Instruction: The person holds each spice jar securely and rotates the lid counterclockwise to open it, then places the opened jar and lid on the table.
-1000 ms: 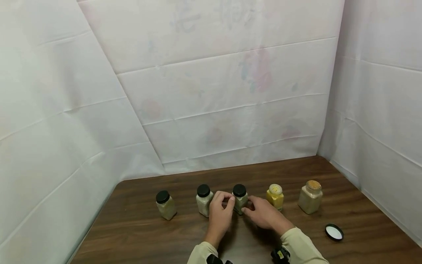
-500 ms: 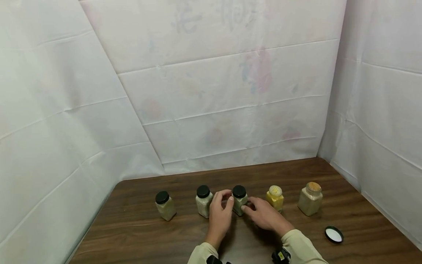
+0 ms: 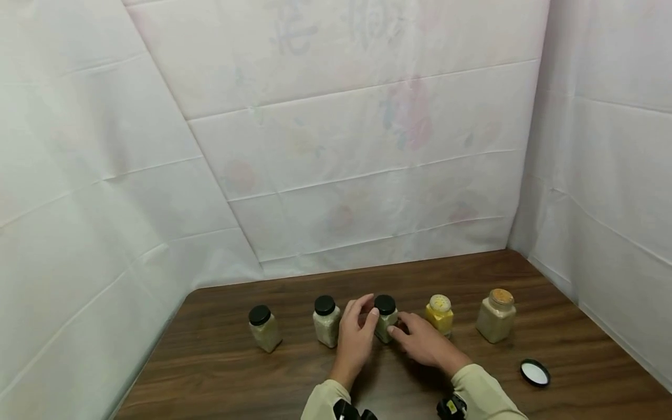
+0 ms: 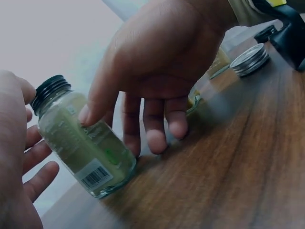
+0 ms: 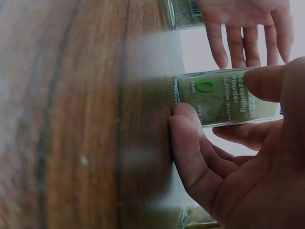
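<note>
A small square glass seasoning jar (image 3: pixel 388 322) with a black screw lid (image 3: pixel 385 303) stands upright on the wooden table. Its glass has white lettering and a green mark, and greenish powder fills it. My right hand (image 3: pixel 422 340) holds the jar low on its right side; in the right wrist view the thumb lies on the front of the glass. On the other side, my left hand (image 3: pixel 357 335) has its fingers spread loosely beside the jar. One of its fingertips is close to or touching the lid in the left wrist view; I cannot tell which.
Two more black-lidded jars stand to the left, one near (image 3: pixel 327 328) and one farther off (image 3: pixel 266 333). Right of the hands are an uncapped yellow jar (image 3: pixel 440 318) and a larger jar (image 3: pixel 495 322) with an orange top. A loose lid (image 3: pixel 535 372) lies at the right.
My left hand's fingers have spread and lifted a little around the lid. The held jar and both hands have shifted slightly to the right.
</note>
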A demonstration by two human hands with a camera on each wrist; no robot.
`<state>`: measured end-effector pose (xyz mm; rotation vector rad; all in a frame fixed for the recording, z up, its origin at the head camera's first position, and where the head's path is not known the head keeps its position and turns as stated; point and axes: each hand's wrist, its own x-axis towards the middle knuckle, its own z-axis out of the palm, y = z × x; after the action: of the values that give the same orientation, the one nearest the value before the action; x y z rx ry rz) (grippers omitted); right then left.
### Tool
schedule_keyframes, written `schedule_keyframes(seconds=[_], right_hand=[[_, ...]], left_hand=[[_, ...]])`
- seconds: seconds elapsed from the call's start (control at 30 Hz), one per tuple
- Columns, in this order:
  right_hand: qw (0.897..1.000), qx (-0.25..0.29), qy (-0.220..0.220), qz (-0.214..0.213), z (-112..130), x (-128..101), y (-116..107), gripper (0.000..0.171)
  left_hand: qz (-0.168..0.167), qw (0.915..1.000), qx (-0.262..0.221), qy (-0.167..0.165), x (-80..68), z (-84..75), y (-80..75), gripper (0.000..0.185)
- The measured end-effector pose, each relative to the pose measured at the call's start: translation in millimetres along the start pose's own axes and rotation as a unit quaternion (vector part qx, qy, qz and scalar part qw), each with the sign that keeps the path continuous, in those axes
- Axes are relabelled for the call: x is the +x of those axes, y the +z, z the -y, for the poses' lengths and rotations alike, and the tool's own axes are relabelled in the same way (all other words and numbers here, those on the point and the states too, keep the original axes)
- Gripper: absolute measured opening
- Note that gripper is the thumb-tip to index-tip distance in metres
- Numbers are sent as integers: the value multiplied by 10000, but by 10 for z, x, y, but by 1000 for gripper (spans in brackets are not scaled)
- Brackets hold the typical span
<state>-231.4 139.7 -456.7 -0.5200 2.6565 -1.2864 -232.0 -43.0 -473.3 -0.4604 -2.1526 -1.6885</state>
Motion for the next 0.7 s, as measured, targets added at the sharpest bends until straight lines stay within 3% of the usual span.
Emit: schedule_keyframes(seconds=[0.2, 0.47, 0.6, 0.7], right_hand=[[9996, 216, 27, 162, -13, -7, -28, 43], [9990, 379, 53, 225, -34, -11, -45, 42], [9983, 442, 47, 367, -54, -30, -24, 40], [9979, 520, 119, 362, -33, 7, -41, 44]], left_hand=[[355, 9992, -180, -55, 88, 8, -15, 32], [1156, 9922, -315, -345, 160, 24, -75, 40], [1355, 9887, -440, -456, 121, 57, -82, 43], [1513, 9859, -495, -509, 191, 59, -116, 43]])
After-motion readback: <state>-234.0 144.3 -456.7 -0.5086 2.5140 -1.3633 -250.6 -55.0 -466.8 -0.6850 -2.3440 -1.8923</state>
